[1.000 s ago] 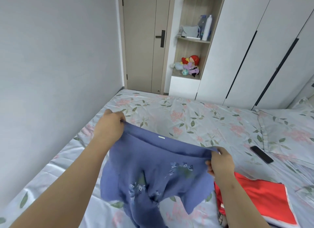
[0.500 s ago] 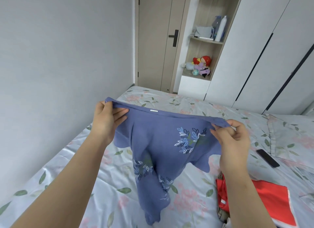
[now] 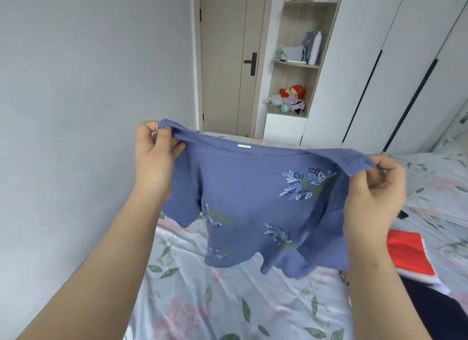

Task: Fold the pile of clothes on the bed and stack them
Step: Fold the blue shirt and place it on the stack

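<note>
Lifted higher, blue shirt point(image 3: 253, 200), both hands pinching shoulders, neck label point(image 3: 244, 146) unreadable

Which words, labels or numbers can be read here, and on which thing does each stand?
No text is legible.
The white tag at the collar of the blue shirt: too small to read.
The white bottle on the shelf: any label is blurred.

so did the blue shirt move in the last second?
Yes, up. Before, the shirt lay low over the bed; now the left hand and right hand hold it raised, collar reaching the door bottom.
</note>
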`<state>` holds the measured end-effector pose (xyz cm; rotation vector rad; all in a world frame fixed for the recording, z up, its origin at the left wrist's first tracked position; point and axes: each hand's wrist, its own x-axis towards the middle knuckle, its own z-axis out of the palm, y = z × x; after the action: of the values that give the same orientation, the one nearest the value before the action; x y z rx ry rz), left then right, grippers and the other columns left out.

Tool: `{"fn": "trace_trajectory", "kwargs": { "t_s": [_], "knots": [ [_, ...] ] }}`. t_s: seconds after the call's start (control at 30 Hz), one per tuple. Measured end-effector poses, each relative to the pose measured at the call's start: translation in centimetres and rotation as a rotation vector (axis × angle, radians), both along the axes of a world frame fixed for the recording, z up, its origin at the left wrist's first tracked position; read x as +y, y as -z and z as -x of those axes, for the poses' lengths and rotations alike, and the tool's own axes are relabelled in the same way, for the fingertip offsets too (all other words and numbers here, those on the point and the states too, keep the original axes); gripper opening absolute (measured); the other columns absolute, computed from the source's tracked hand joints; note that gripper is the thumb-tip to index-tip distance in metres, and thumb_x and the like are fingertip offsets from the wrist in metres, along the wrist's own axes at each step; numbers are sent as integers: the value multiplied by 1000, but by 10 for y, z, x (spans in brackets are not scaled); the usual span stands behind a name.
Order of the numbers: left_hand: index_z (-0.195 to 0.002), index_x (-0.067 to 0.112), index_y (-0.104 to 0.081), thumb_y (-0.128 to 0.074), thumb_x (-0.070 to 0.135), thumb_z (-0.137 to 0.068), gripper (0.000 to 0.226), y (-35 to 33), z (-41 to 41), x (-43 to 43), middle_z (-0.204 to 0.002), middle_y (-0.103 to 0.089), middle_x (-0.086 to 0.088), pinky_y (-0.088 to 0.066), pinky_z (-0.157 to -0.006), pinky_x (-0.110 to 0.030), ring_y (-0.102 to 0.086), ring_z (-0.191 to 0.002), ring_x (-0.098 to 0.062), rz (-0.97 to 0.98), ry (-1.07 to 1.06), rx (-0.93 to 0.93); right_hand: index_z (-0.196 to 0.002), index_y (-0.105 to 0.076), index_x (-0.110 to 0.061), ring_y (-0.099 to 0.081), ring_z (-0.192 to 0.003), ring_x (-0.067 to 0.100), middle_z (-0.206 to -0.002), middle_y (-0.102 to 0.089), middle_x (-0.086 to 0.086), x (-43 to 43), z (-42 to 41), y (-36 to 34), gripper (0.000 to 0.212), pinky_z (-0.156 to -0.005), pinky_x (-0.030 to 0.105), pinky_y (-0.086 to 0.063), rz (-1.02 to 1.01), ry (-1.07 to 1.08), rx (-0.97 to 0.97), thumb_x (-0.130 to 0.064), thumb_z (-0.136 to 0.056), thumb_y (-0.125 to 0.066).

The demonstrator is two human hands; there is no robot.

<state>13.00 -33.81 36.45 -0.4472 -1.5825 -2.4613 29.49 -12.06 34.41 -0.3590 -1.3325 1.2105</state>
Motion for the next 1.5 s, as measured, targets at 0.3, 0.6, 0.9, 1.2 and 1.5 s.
{"fn": "trace_trajectory", "kwargs": {
  "t_s": [0.3,0.6,0.9,1.2,1.5],
  "knots": [
    [-86,22,-40,-36,12,-101,18,-3,0,0,-92,-53,-3,-51,-87,-27,-53,-91,-21,-40,3,44,-86,-49,-29,-53,-64,-9,-68,-61,-22,-12,-3,-11,27,-66,8,-40,-36,98,-12,-3,-91,-54],
    [-82,24,-41,-42,18,-98,18,88,99,72,-77,-48,4,-44,-77,-33,-46,-78,-15,265,-20,-202,-102,-52,-20,-53,-72,2,-79,-57,-10,70,99,67,12,-62,14,-38,8,71,-516,-12,-93,-50],
    [-83,22,-42,-42,23,-97,14,266,239,172,-83,-51,-5,-37,-66,-35,-47,-73,-23,814,-27,-453,-117,-52,-13,-46,-64,16,-83,-58,3,183,234,236,24,-52,27,-34,105,-26,-998,-11,-94,-47],
    [-99,11,-40,-33,22,-100,14,418,324,236,-72,-42,-5,-25,-48,-31,-37,-56,-18,1225,46,-534,-129,-47,-15,-48,-71,20,-97,-54,3,256,340,389,34,-58,31,-35,69,-239,-1314,-11,-95,-41],
    [-149,26,-17,-46,31,-98,58,486,321,216,-148,-31,3,-44,-81,-31,-45,-123,-25,1221,354,-507,-141,-34,-20,-48,-113,25,-132,-48,4,224,367,461,56,-85,39,-44,55,-352,-1384,-11,-87,-45]
  ]
}}
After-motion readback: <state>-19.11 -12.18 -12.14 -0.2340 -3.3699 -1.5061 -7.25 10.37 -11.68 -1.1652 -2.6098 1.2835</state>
